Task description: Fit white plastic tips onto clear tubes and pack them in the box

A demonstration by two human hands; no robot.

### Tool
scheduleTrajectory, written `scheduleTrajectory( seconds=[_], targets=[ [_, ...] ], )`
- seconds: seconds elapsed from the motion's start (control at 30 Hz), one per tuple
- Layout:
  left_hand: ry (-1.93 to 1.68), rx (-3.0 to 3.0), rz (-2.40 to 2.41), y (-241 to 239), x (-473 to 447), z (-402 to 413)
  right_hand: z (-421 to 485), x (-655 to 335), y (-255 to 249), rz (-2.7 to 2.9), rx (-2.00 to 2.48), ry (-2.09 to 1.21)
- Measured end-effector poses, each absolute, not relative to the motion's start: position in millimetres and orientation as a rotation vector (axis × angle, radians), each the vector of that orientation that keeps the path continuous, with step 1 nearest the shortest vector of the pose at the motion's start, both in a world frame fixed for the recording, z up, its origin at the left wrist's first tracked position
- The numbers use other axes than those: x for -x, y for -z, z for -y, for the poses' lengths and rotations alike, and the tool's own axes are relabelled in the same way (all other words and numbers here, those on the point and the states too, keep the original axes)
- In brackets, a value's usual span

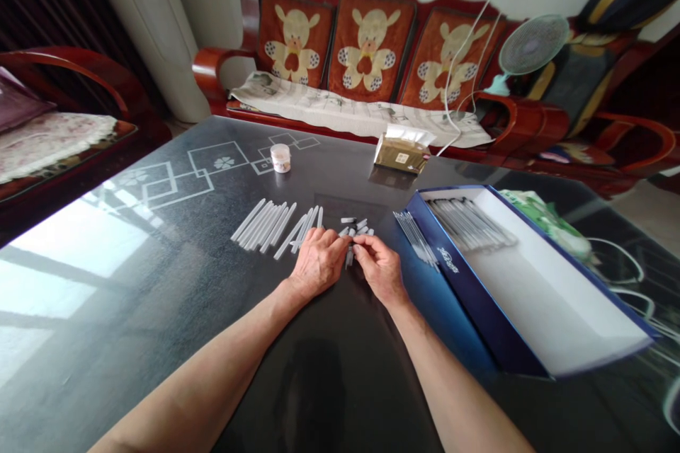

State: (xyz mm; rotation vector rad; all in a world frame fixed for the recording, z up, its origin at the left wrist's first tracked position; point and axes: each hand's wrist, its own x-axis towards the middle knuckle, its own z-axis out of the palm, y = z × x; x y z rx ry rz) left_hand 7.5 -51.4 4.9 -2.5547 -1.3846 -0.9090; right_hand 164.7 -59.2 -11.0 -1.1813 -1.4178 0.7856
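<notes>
My left hand (pixel 317 263) and my right hand (pixel 380 269) rest side by side on the dark glass table (pixel 159 311), fingertips meeting. Both pinch a small grey pen part (pixel 349 255) between them. Just beyond the fingers lies a little heap of short grey caps (pixel 357 227). To the left of the heap, several long grey pen barrels (pixel 268 224) lie in a loose row. On the right stands an open blue box (pixel 531 297) with a white inside, holding several finished pens (pixel 470 223). More thin pen refills (pixel 417 237) lie on the box's blue flap.
A small white jar (pixel 280 158) and a brown tissue pack (pixel 401 150) sit farther back on the table. Behind stands a red wooden sofa (pixel 372 49) with bear cushions, a small fan (pixel 531 46) and a white cable. A wooden chair (pixel 64 113) is at the left.
</notes>
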Motion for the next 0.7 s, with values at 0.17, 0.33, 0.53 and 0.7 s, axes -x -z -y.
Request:
scheduleTrajectory(
  seconds=[0.17,0.33,0.53,0.7],
  targets=[
    [0.965,2.542,1.345,-2.1,-6.0,48.9,57.5,-164.1,12.8,1.428,1.164,-0.799],
    [1.032,2.548,1.329,0.6,-4.7,46.9,56.7,-163.3,11.3,1.391,1.178,-0.848],
    [1.054,2.568,1.299,1.8,-3.4,44.6,56.8,-163.0,6.4,1.404,1.199,-0.914],
    [1.046,2.578,1.258,1.3,-2.5,43.5,56.8,-162.3,5.1,1.498,1.301,-0.769]
  ],
)
